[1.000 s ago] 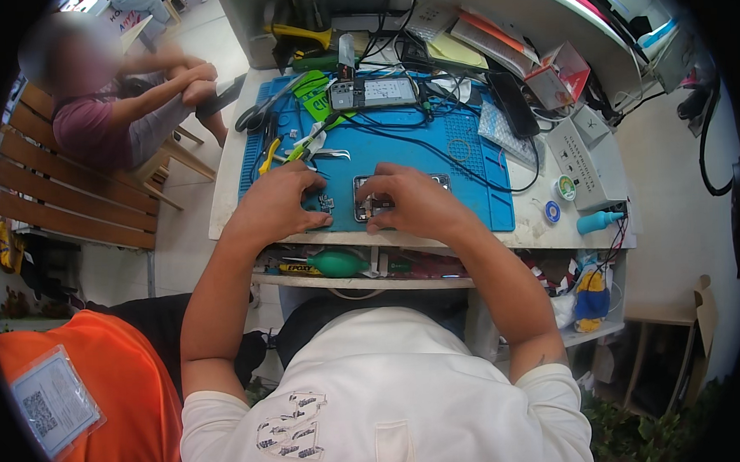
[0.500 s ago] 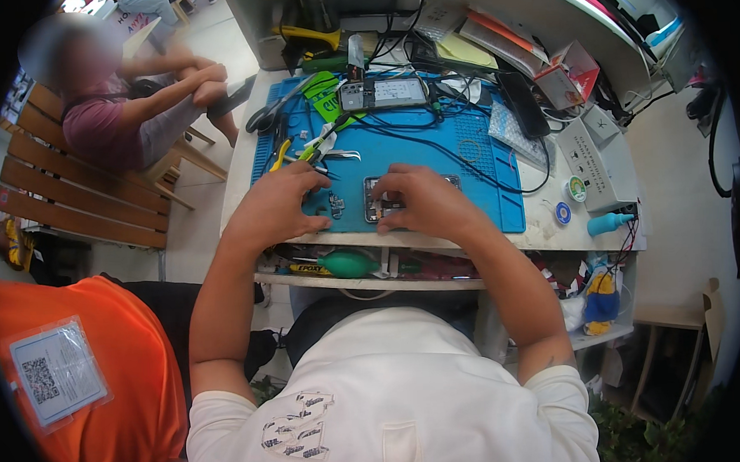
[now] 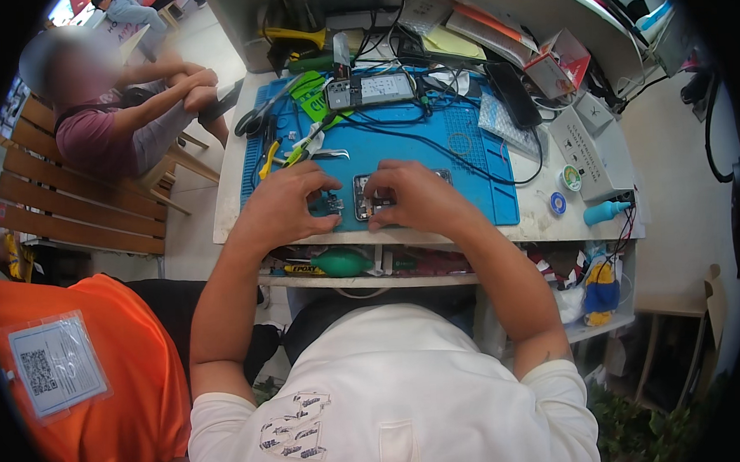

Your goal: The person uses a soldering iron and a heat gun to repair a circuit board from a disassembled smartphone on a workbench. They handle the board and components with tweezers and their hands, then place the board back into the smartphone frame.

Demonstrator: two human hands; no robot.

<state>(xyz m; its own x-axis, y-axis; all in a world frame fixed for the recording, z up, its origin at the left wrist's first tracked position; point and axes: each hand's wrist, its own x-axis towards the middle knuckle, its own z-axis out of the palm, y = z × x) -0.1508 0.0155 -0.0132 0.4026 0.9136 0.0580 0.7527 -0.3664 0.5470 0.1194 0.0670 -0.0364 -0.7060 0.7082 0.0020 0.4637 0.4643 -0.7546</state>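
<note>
My left hand (image 3: 285,204) curves around several small phone parts (image 3: 329,203) on the blue repair mat (image 3: 468,200), thumb and fingers apart. Whether a fingertip touches the parts cannot be made out. Just to the right lies an opened phone (image 3: 359,200) with its inner components showing. My right hand (image 3: 418,196) rests over that phone, thumb near its lower edge and fingers near its upper part, with a gap between them. The palm hides the phone's middle. Bent-tip tweezers (image 3: 331,154) and yellow-handled pliers (image 3: 269,158) lie beyond my left hand.
A second phone (image 3: 372,90) lies at the mat's back among black cables (image 3: 415,130). At the right stand a white box (image 3: 589,151), a blue bottle (image 3: 605,212) and small round tins. A green air blower (image 3: 344,262) sits in the drawer below. Someone in orange (image 3: 88,384) is close at left.
My left hand has shifted right, its thumb and fingers now closer about the small parts. My right hand stays over the opened phone. The whole view has moved slightly.
</note>
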